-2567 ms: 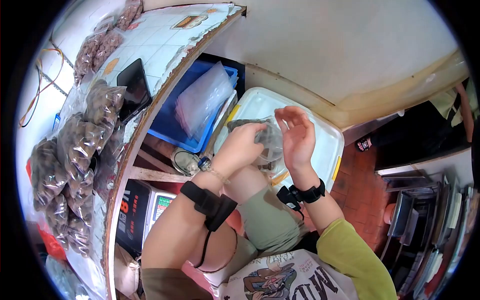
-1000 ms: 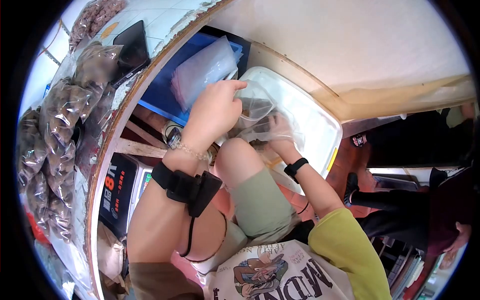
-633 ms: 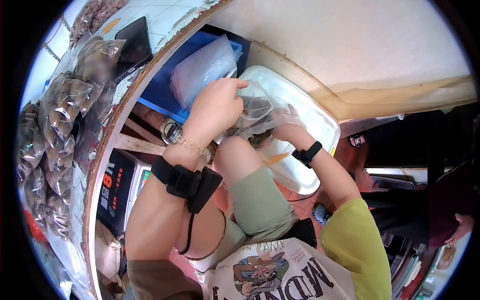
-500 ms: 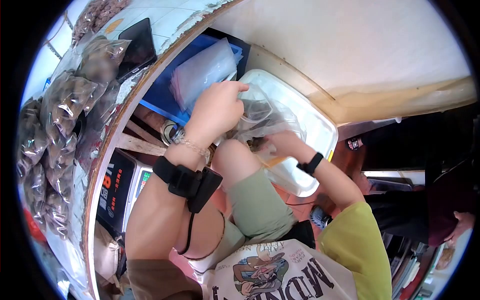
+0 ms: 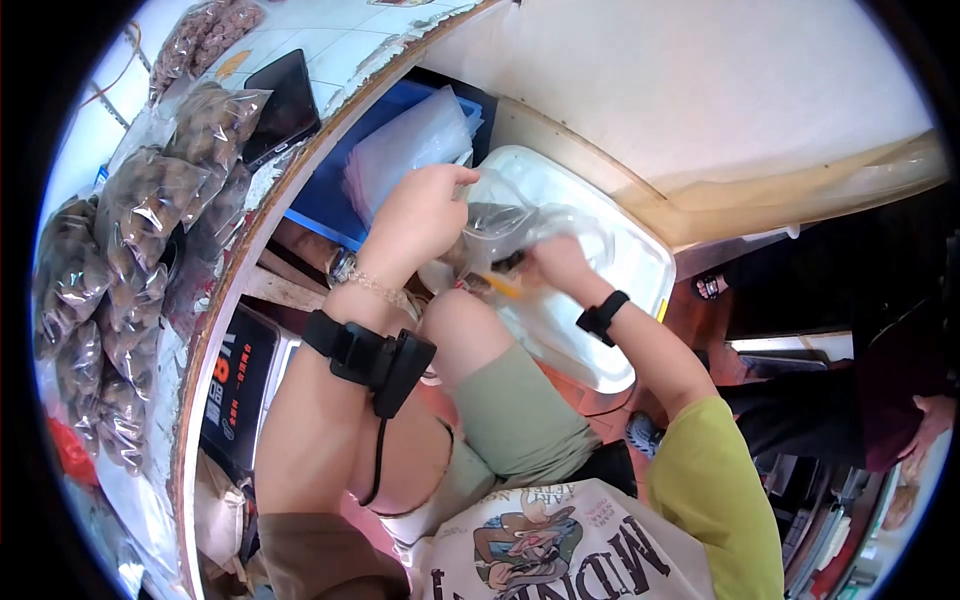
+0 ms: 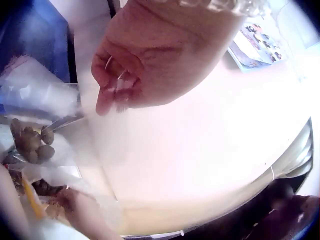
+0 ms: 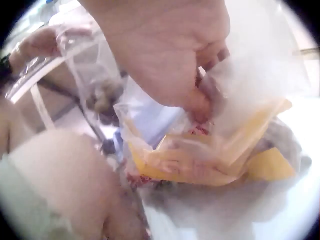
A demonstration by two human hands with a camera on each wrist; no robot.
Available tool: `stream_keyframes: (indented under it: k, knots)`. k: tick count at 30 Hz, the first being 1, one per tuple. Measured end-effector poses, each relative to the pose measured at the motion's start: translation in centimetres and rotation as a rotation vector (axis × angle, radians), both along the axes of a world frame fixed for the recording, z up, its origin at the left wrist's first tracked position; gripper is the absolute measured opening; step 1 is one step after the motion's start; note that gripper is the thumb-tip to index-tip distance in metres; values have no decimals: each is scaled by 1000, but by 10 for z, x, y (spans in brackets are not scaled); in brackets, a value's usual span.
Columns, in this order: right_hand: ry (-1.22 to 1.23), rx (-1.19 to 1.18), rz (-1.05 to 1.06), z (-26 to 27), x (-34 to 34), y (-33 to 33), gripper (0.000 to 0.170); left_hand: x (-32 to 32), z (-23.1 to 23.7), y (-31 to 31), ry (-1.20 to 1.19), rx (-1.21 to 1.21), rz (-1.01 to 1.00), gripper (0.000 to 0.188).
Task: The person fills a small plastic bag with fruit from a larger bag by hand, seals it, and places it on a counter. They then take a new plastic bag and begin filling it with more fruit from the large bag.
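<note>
My left hand [image 5: 415, 215] pinches the top of a clear plastic bag [image 5: 495, 215], thumb and fingers curled on its edge. Brown rounded lumps [image 6: 32, 142] lie inside that hanging bag in the left wrist view. My right hand [image 5: 563, 265], blurred, is down at a larger clear bag with a yellow band [image 7: 190, 170]. Its fingers are bent inward, partly behind the plastic in the right wrist view; I cannot tell whether they hold anything. Dark pieces show close to its fingertips.
A white tray [image 5: 635, 265] stands under the bags. Flat plastic bags [image 5: 405, 150] lie in a blue crate [image 5: 325, 225] beside it. Several filled bags [image 5: 145, 205] and a phone [image 5: 282, 105] rest on the worn counter at left. Another person's hand [image 5: 935, 420] shows at right.
My right hand, earlier raised with the palm showing, has lowered to the larger bag and keeps shifting there. My left hand has moved up and left, still gripping the clear bag.
</note>
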State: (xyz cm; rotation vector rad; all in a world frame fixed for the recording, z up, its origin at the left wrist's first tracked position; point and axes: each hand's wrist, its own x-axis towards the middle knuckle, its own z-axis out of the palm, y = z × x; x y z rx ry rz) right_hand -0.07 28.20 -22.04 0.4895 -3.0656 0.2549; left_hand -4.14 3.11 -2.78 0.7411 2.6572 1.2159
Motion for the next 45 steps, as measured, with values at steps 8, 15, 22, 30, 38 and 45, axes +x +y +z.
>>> stream_keyframes:
  k: [8,15,22,30,38,45]
  knots:
    - [-38,-108,-34,24,9,23,7,-7,5,-7,-39,-31,38,45]
    - [-99,-446,58,63,20,11,12,-5,5,-5,-39,-19,40,46]
    - [-570,-287,48,17,35,14,19,-3,11,-1,3,23,23,46]
    - [-324,-593,-186,1,16,-8,42,-2,1,-2,36,-2,-22,49]
    - [-194,-274,-370,3,-2,-36,47,-4,0,-1,40,-18,21,49]
    - [-189,34,-259,-53,-11,-46,72,2,7,3,5,28,12,45]
